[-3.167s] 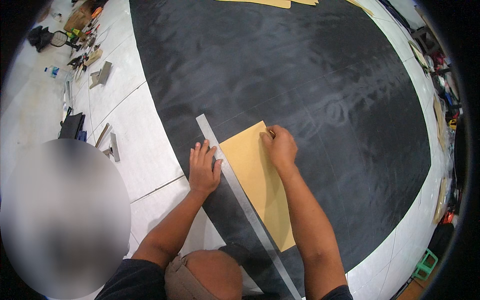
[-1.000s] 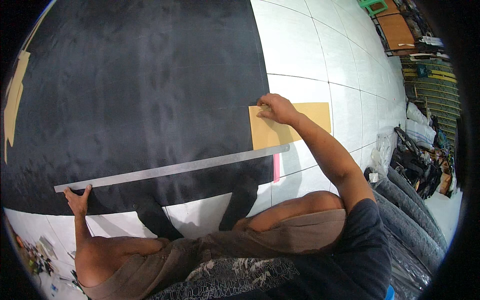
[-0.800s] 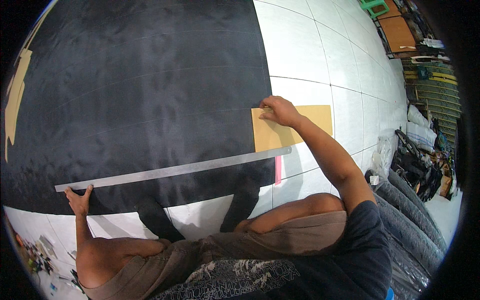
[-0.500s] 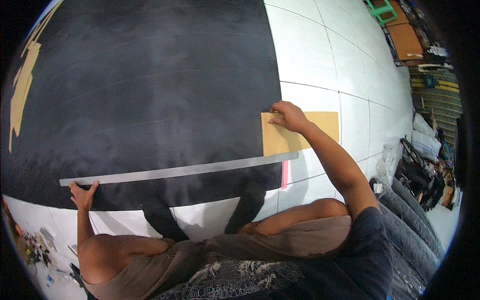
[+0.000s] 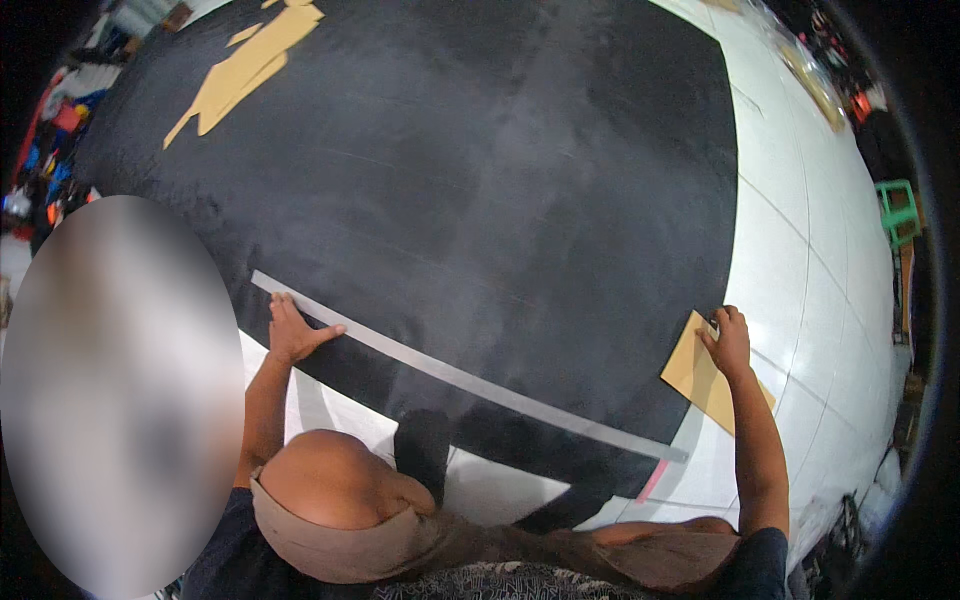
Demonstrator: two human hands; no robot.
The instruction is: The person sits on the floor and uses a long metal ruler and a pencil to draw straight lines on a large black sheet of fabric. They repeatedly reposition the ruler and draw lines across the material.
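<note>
A long silver straightedge (image 5: pixel 470 383) lies slanting across a wide black sheet (image 5: pixel 480 200) spread on the floor. My left hand (image 5: pixel 298 328) rests at its left end, thumb and fingers spread along the lower edge. On the right, a tan card piece (image 5: pixel 700 365) overlaps the sheet's right edge and the white floor. My right hand (image 5: pixel 730 340) has bent fingers closed at the card's upper corner; the fingertips are partly hidden. Close to the straightedge's right end is a narrow pink strip (image 5: pixel 653 481).
More tan card pieces (image 5: pixel 245 75) lie at the far left of the sheet. White floor tiles (image 5: pixel 790 260) border it on the right. A green stool (image 5: pixel 898 213) stands at the far right. Mixed clutter (image 5: pixel 60 150) fills the far left. A blurred oval covers the lower left.
My view has turned left, so everything appears tilted. The card, with my right hand at it, now lies apart from the straightedge it touched. My left hand stays at the straightedge.
</note>
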